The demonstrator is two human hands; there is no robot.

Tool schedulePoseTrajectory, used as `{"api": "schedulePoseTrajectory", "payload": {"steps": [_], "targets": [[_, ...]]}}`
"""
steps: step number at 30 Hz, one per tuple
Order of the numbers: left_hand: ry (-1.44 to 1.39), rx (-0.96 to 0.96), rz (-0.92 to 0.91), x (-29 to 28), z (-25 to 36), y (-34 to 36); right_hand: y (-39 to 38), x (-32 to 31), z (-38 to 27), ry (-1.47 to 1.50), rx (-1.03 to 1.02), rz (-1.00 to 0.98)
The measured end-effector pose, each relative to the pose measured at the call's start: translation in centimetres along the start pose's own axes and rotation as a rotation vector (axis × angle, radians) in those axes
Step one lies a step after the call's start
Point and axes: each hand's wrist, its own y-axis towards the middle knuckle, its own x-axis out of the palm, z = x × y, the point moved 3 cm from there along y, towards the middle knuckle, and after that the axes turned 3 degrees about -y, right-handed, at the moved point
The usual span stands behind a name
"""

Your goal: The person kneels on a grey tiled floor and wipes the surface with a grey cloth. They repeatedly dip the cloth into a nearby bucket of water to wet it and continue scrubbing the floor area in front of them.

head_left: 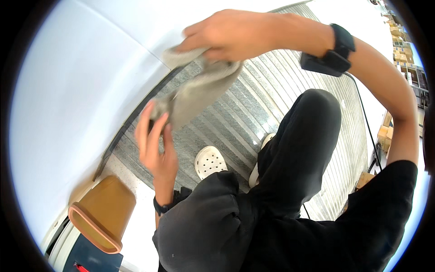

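A greyish-beige cloth hangs stretched and slightly twisted in front of me, blurred by motion; I cannot make out its exact kind. My right hand, higher up, has its fingers closed on the upper end of the cloth. Lower and to the left, my left hand pinches the opposite end between thumb and fingers. Dark bands with devices are strapped to both wrists. Beneath the cloth lies a grey striped mat.
A white wall runs along the left. An orange-brown bin stands beside it, near a dark blue box. My white clogs are on the mat. Cardboard boxes stand at the far right.
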Motion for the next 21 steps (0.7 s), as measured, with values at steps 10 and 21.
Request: {"api": "schedulePoseTrajectory", "payload": {"steps": [10,21], "targets": [[-0.238,-0.392,-1.076,19.0,-0.7,-1.1,-24.2,13.4,7.7,0.312,1.036,-0.053],[-0.195,-0.442,-1.257,26.3,-0.5,-7.9,-37.2,31.5,-3.3,0.748,1.760,0.297]]}}
